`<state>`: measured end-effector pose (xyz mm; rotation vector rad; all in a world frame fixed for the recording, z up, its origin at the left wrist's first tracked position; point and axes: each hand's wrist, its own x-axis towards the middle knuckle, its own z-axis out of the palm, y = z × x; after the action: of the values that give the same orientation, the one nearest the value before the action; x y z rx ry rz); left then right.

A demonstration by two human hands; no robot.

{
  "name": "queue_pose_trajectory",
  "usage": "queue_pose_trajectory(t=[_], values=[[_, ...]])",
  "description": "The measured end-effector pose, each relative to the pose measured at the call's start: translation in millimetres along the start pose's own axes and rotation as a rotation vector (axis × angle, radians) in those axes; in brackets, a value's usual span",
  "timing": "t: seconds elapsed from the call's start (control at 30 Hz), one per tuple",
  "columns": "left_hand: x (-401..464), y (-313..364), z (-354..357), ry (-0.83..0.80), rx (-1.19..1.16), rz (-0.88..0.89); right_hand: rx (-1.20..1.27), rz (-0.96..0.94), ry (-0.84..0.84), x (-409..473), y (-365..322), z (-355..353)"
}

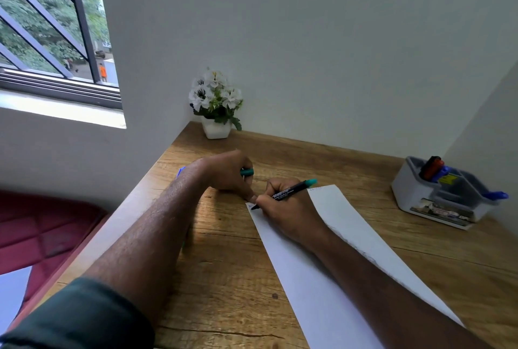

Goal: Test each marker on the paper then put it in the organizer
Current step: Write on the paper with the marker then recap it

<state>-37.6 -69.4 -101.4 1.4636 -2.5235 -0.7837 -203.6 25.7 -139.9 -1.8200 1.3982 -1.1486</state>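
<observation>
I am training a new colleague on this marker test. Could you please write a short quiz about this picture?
1. True or false: the right hand holds the green marker with its tip on the paper.
2. What does the left hand hold? A) green cap B) scissors
3. Which side of the desk holds the grey organizer?

Key: 1 true; 2 A, the green cap; 3 right.

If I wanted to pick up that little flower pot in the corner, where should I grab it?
Hold the white pot itself, not the flowers. Its sides look flat and it stands upright, so one hand on each side would probably feel steady. Come from the front, over the desk, because walls seem close behind and left of it. The leaves hang over its rim, so keep low.
</observation>
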Motion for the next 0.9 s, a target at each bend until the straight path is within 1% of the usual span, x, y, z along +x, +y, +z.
queue_pose_trajectory(t=[0.2, 0.9], values=[[0.6, -0.1, 0.5, -0.025, -0.01, -0.009, 0.0, 0.014, -0.004, -1.7, -0.6, -1.5], [-1.3, 0.4, 0.5, -0.02, -0.001, -0.012, -0.002, 0.012, 0.038, -2.1, -5.3, -0.7]])
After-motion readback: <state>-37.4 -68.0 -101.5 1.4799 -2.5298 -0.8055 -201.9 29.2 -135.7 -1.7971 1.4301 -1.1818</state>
